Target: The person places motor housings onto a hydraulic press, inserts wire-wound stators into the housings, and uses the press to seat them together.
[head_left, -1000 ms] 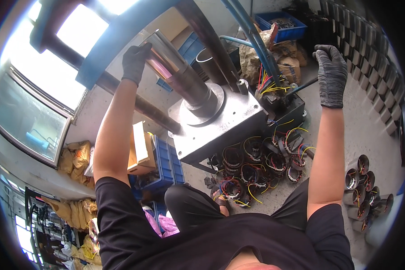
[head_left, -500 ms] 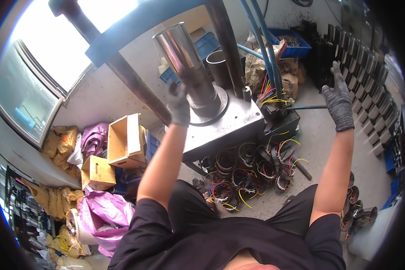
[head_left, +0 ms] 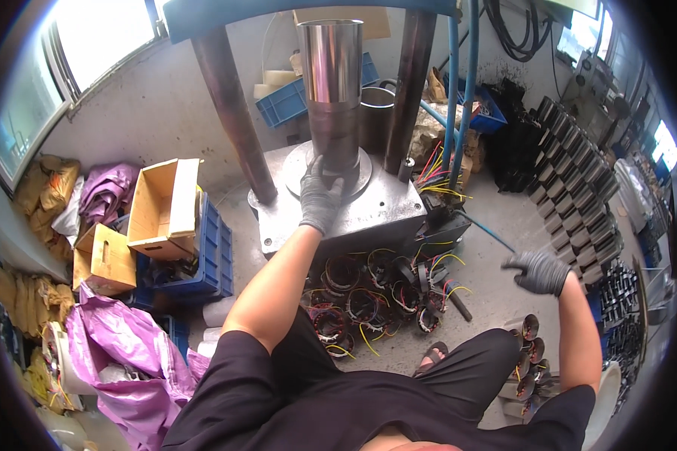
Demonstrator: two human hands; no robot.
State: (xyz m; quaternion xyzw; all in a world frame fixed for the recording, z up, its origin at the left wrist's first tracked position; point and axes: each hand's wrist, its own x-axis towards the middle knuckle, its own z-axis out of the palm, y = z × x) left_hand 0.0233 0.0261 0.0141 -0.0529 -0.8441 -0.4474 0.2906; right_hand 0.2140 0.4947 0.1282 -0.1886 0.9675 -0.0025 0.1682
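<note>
Reaching forward, the gloved left hand (head_left: 320, 197) grips the base of the upright polished steel cylinder (head_left: 331, 90) on the grey metal press table (head_left: 376, 214); the gloved right hand (head_left: 538, 270) hangs outstretched, fingers loosely curled, holding nothing.

**A motor-repair workshop floor**

This is an industrial workshop. A heavy press (head_left: 331, 203) with steel columns and a blue crossbeam stands on a bare concrete floor (head_left: 489, 218). At its foot lies a heap of wound motor stators (head_left: 376, 289) trailing coloured wires. Rows of dark stacked metal parts (head_left: 572, 188) line the right side. Blue plastic crates (head_left: 207, 248), open cardboard boxes (head_left: 158, 199) and purple plastic bags (head_left: 128, 353) crowd the left wall under the windows (head_left: 101, 34). Black hoses (head_left: 515, 34) hang on the far wall.
</note>
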